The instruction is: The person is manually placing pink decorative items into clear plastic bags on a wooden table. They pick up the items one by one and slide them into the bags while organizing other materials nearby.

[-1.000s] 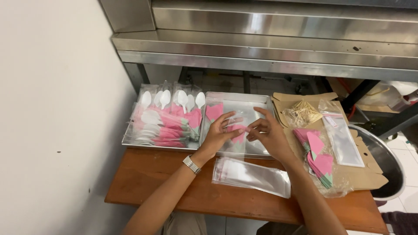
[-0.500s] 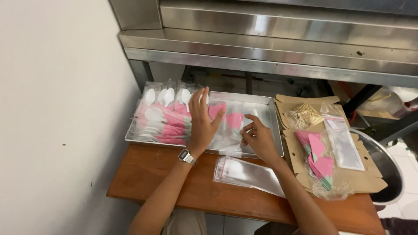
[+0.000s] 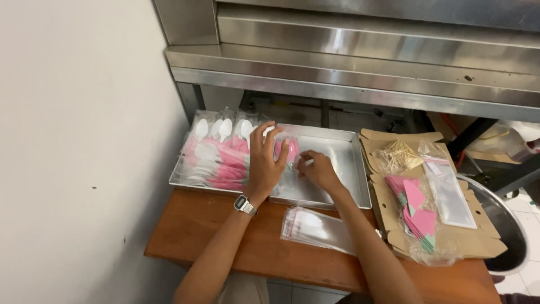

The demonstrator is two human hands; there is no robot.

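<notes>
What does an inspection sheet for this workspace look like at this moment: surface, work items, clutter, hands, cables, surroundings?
Surface: wooden table, brown, against a white wall.
Work items: metal tray with a row of bagged white spoons with pink napkins along its left side; one clear packet under both hands.
Clutter: stack of clear plastic bags in front of the tray; open cardboard box holding pink napkins, toothpicks and a clear bag.
Hands: left hand flat, fingers spread, on the packet in the tray; right hand pinching the packet's edge. Wristwatch on left wrist.
Cables: nothing seen.
Surroundings: stainless steel shelf overhead; metal bowl at right.
</notes>
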